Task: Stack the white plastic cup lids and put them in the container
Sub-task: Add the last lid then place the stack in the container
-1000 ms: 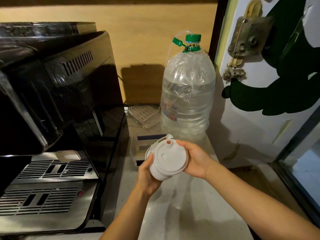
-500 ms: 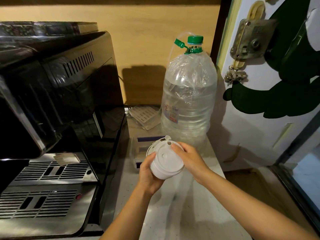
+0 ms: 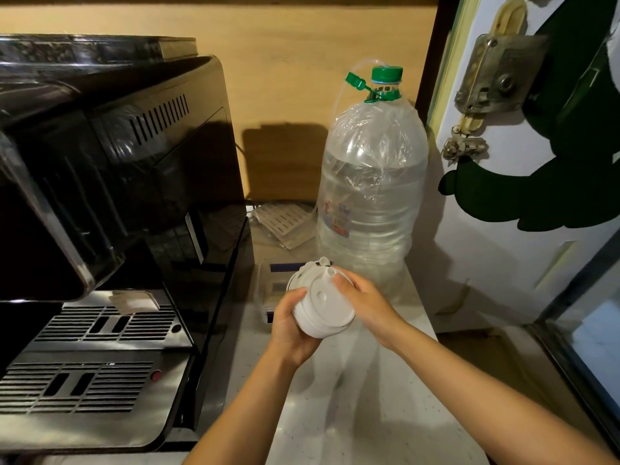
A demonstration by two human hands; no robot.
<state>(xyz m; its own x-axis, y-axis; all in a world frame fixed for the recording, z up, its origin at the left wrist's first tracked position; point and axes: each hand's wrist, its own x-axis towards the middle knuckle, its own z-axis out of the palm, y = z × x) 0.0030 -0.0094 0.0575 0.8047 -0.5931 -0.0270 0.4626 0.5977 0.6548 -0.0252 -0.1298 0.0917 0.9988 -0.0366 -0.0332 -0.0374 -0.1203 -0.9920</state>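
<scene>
A stack of white plastic cup lids (image 3: 323,305) is held tilted above the pale counter, tops facing me. My left hand (image 3: 290,325) wraps around the stack's left side and bottom. My right hand (image 3: 362,302) grips its right edge, with the fingertips on the top lid near the sip hole. Just behind the stack stands a small clear plastic container (image 3: 270,290) with a blue-striped label, partly hidden by my left hand and the lids.
A black and steel coffee machine (image 3: 110,229) fills the left side, its drip tray (image 3: 87,364) at the front. A large clear water bottle (image 3: 370,199) with a green cap stands behind the lids. A white door (image 3: 503,196) borders the counter (image 3: 352,414) on the right.
The stack has tilted a little more toward me. My right hand has slid from the stack's right side onto the top lid's edge.
</scene>
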